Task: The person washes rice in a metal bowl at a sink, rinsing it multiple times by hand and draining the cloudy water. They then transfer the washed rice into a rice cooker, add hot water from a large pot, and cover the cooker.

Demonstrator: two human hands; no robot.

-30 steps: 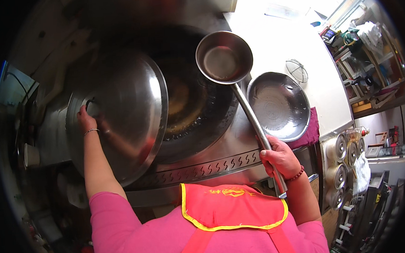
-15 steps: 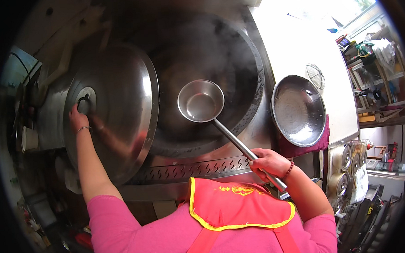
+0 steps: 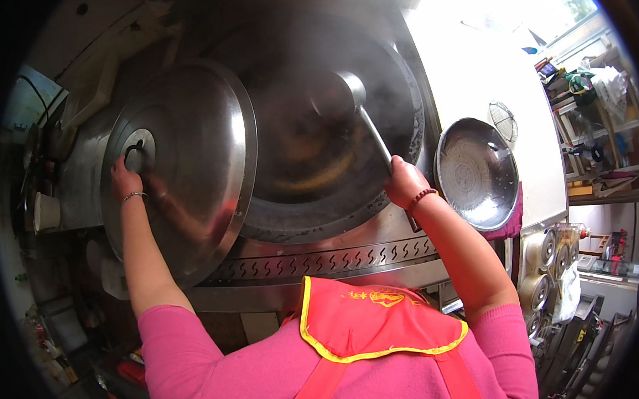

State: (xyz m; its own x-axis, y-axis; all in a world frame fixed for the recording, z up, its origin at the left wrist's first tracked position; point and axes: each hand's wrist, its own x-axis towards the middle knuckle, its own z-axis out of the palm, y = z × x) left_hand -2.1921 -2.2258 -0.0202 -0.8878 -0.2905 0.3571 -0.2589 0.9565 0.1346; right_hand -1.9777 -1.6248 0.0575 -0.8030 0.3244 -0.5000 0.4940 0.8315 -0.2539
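Observation:
My left hand [image 3: 127,181] grips the dark loop handle [image 3: 133,148] of a large round metal lid [image 3: 189,148], which stands tilted along the left side of a big steaming wok [image 3: 306,221]. Closed round the long handle of a metal ladle [image 3: 356,91], my right hand [image 3: 406,184] reaches over the wok's right side. The ladle's deep bowl is tipped over inside the wok, partly veiled by steam. Brownish liquid seems to lie at the wok's bottom, though steam and shadow blur it.
A metal bowl [image 3: 477,171] rests on a dark red cloth [image 3: 507,223] to the right. Behind it lies a round wire strainer [image 3: 503,121] on the white counter [image 3: 538,154]. A slotted metal strip [image 3: 329,262] runs along the stove front. A white container [image 3: 47,211] stands far left.
My right hand has moved forward, carrying the ladle from above the wok's near middle to deeper over its far right. The ladle's bowl has turned from upright to tipped. The left hand stays on the lid.

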